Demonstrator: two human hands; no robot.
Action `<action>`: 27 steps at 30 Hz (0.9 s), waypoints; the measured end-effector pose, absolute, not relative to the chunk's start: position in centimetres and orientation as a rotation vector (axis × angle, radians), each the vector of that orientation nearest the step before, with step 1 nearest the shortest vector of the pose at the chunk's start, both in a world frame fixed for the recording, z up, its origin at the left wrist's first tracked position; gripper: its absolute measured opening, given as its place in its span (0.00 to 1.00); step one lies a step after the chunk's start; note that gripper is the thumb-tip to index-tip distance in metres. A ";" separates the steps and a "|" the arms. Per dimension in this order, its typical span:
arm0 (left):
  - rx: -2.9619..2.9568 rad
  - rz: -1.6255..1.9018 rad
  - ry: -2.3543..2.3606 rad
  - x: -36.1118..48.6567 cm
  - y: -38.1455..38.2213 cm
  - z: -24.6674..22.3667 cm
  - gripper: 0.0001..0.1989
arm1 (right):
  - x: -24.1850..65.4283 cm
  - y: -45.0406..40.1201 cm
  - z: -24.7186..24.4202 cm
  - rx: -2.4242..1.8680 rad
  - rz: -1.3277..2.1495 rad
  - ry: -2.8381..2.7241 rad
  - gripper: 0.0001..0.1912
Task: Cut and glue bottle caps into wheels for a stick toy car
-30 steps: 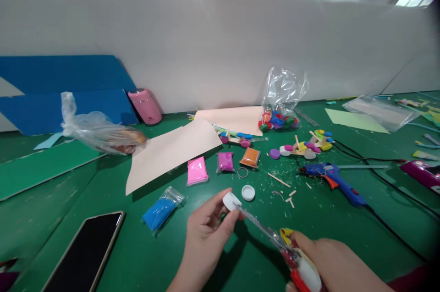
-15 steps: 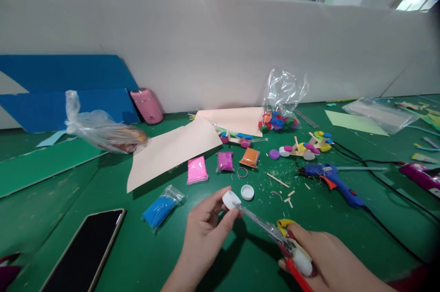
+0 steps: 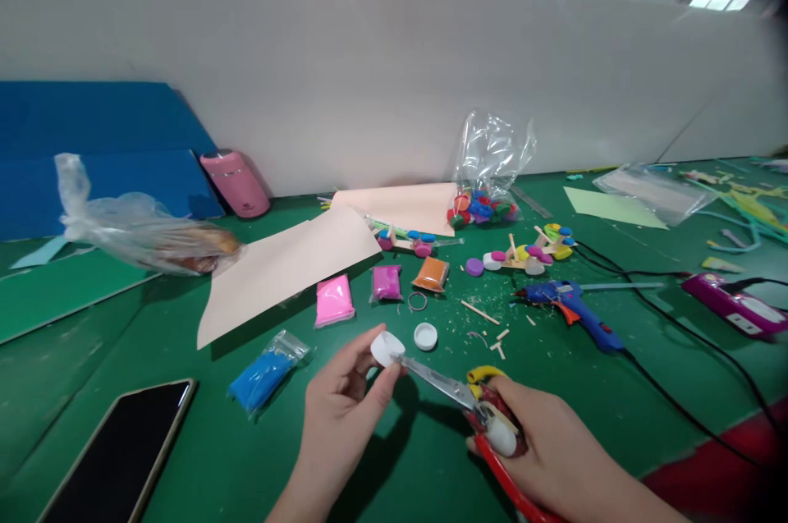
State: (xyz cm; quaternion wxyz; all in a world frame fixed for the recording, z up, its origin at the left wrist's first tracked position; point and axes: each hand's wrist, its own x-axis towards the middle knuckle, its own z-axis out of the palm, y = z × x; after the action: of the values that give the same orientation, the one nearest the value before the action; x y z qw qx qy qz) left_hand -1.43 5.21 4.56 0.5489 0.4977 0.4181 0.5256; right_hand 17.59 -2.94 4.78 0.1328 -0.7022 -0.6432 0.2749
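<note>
Between the thumb and fingers of my left hand (image 3: pixel 348 400) is a white bottle cap (image 3: pixel 387 349), tilted on its side. My right hand (image 3: pixel 542 433) grips scissors (image 3: pixel 440 382) with red and yellow handles. Their metal blades point left, and the tips touch the cap's rim by my left thumb. A white rounded piece (image 3: pixel 501 437) shows near the scissors' pivot. Behind the blades, a second white cap (image 3: pixel 425 336) lies hollow side up on the table, near a thin cut ring (image 3: pixel 417 301).
Small clay packets, pink (image 3: pixel 334 300), purple (image 3: pixel 386 283), orange (image 3: pixel 432 274) and blue (image 3: pixel 268 375), lie around. A blue glue gun (image 3: pixel 570 305) and its cord are at right. A phone (image 3: pixel 120 457) lies at front left. Cap-wheeled stick models (image 3: pixel 533 254) and a bag of caps (image 3: pixel 486 199) stand behind.
The view has shifted, so the whole scene sits further left and slightly higher. My hands keep their hold on the white cap and the scissors, whose tips stay at the cap's rim.
</note>
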 end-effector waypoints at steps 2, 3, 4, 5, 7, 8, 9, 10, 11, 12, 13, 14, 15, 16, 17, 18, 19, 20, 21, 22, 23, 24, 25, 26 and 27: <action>1.171 1.253 1.004 -1.5 5.2 4.6 0.16 | 17.5 -2.8 4.6 -2.015 0.794 -1.875 0.06; 1.168 1.259 1.011 -1.6 5.2 4.6 0.16 | 17.4 -2.7 4.6 -2.001 0.798 -1.880 0.06; 1.166 1.269 1.018 -1.6 5.2 4.6 0.16 | 17.3 -2.6 4.6 -1.986 0.805 -1.884 0.06; 1.167 1.283 1.023 -1.6 5.2 4.7 0.16 | 17.2 -2.5 4.6 -1.971 0.811 -1.883 0.06; 1.176 1.307 1.022 -1.7 5.2 4.7 0.16 | 17.0 -2.4 4.6 -1.938 0.821 -1.880 0.05; 1.182 1.314 1.017 -1.7 5.2 4.7 0.16 | 16.9 -2.3 4.7 -1.927 0.825 -1.880 0.05; 1.191 1.314 1.010 -1.7 5.2 4.6 0.16 | 16.8 -2.3 4.7 -1.919 0.834 -1.881 0.05; 1.199 1.311 1.004 -1.8 5.2 4.6 0.17 | 16.8 -2.2 4.8 -1.915 0.847 -1.885 0.05; 1.208 1.305 1.003 -1.8 5.2 4.5 0.17 | 16.7 -2.2 4.9 -1.911 0.863 -1.888 0.05; 1.215 1.298 1.011 -1.8 5.1 4.5 0.17 | 16.7 -2.2 5.0 -1.902 0.889 -1.891 0.05; 1.222 1.294 1.026 -1.8 5.1 4.4 0.16 | 16.6 -2.2 5.0 -1.892 0.914 -1.888 0.05; 1.228 1.294 1.045 -1.9 5.1 4.4 0.16 | 16.6 -2.2 5.1 -1.879 0.939 -1.881 0.05; 1.237 1.300 1.064 -1.9 5.1 4.3 0.16 | 16.6 -2.2 5.2 -1.868 0.962 -1.869 0.06; 1.251 1.307 1.079 -1.9 5.1 4.3 0.16 | 16.5 -2.2 5.2 -1.862 0.983 -1.855 0.07; 1.271 1.313 1.088 -2.0 5.1 4.2 0.16 | 16.5 -2.2 5.3 -1.863 1.000 -1.841 0.08; 1.299 1.320 1.095 -2.0 5.1 4.1 0.17 | 16.4 -2.2 5.4 -1.867 1.017 -1.829 0.09; 1.332 1.322 1.098 -2.1 5.1 4.0 0.17 | 16.4 -2.2 5.4 -1.878 1.031 -1.816 0.10; 1.369 1.317 1.098 -2.1 5.1 3.9 0.17 | 16.4 -2.2 5.5 -1.890 1.040 -1.807 0.11; 1.405 1.308 1.097 -2.2 5.2 3.8 0.17 | 16.4 -2.1 5.5 -1.902 1.042 -1.800 0.11; 1.435 1.301 1.095 -2.2 5.2 3.7 0.17 | 16.4 -2.1 5.5 -1.908 1.044 -1.801 0.11; 1.456 1.297 1.092 -2.2 5.3 3.7 0.17 | 16.4 -2.1 5.5 -1.912 1.044 -1.802 0.11; 1.463 1.294 1.089 -2.3 5.3 3.6 0.17 | 16.4 -2.1 5.5 -1.913 1.047 -1.800 0.11; 1.455 1.294 1.084 -2.2 5.4 3.6 0.17 | 16.4 -2.0 5.5 -1.912 1.057 -1.796 0.11; 1.434 1.299 1.076 -2.2 5.4 3.7 0.17 | 16.3 -2.0 5.5 -1.906 1.078 -1.786 0.11; 1.403 1.302 1.064 -2.2 5.4 3.7 0.17 | 16.3 -2.0 5.5 -1.897 1.099 -1.771 0.11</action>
State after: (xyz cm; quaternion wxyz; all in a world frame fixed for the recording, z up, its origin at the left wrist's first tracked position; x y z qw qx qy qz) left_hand -2.19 5.40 3.74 0.4579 0.5696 0.4318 0.5286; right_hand 16.30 -1.98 5.49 0.1611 -0.6644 -0.6201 0.3849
